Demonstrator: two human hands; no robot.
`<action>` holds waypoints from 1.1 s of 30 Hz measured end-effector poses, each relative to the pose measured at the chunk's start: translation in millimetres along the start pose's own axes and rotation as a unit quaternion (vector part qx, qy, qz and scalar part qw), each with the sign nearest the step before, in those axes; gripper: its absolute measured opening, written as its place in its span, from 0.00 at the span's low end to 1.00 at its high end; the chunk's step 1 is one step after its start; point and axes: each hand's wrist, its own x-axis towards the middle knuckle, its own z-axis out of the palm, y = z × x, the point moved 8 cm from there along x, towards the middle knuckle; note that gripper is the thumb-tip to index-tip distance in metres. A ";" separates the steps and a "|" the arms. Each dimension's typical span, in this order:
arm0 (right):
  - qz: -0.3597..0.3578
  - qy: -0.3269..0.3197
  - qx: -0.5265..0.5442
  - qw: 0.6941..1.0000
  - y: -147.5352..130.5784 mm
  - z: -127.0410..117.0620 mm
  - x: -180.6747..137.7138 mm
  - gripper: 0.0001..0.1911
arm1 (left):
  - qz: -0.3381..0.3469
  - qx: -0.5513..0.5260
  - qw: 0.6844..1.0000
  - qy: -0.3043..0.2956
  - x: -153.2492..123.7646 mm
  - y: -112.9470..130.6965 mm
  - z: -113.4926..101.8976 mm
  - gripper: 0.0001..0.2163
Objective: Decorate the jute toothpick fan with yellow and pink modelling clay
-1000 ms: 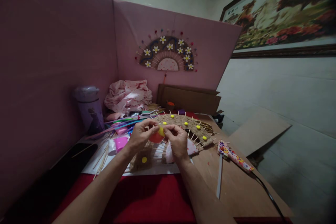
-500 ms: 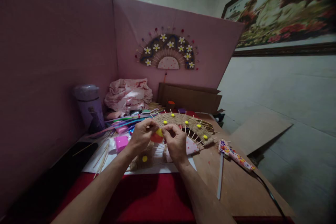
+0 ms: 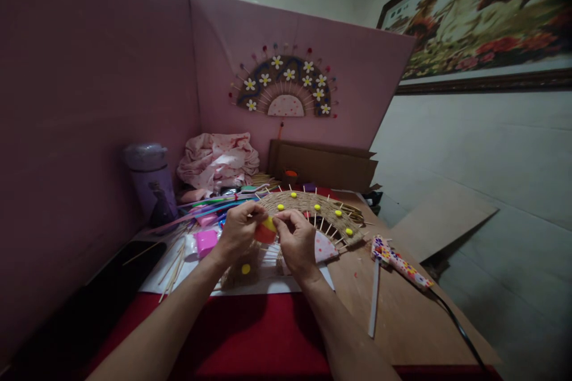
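Left hand: my left hand pinches the edge of a small yellow piece between thumb and fingertips.
Right hand: my right hand has thumb and forefinger at the other edge; whether it grips or only touches, I cannot tell.
Yellow piece: raised between my two hands, in front of the twine fan, partly covered by fingers.
Orange piece: an orange piece shows just under the yellow; my fingers hide its ends, and I cannot make out what it is.
Twine fan: lies on the bench, yellow dots on its band; my hands cover much of its left half and part of the spotted base.
Glue gun: flower-patterned glue gun to my right, its cord running out of view.
Purple bottle: the purple bottle bears a dark figure; no wording is legible.
Framed picture: cut off at the right; small marks at the upper left corner of the framed picture are too small to read.
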 end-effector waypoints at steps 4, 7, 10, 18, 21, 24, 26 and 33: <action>0.004 0.004 0.004 1.000 0.4 -1.2 0.9 0.05 | -0.003 -0.007 1.000 -0.018 1.4 -1.0 1.5 0.05; 0.001 -0.001 -0.003 1.000 0.0 -0.6 1.1 0.05 | -0.008 -0.002 1.000 -0.027 2.0 -3.0 2.5 0.05; -0.013 -0.006 -0.015 1.000 -2.2 -0.1 0.4 0.05 | -0.007 0.005 1.000 -0.030 1.4 -4.0 3.1 0.05; -0.046 -0.012 -0.035 0.998 -3.4 1.1 -1.5 0.06 | 0.029 0.024 0.999 -0.009 -2.2 1.3 2.5 0.06; -0.053 -0.012 -0.045 0.998 -2.0 2.3 -2.2 0.07 | 0.044 0.038 0.998 -0.005 -3.5 5.2 2.7 0.06; -0.055 -0.010 -0.059 0.997 -0.2 3.3 -3.4 0.07 | 0.055 0.052 0.997 0.002 -5.3 8.1 2.8 0.07; -0.060 -0.008 -0.069 0.996 -0.2 3.6 -4.6 0.08 | 0.061 0.060 0.996 0.004 -6.8 8.9 4.1 0.07; -0.070 0.002 -0.062 0.996 -5.7 0.9 -4.6 0.08 | 0.055 0.065 0.996 0.030 -9.1 10.6 6.1 0.07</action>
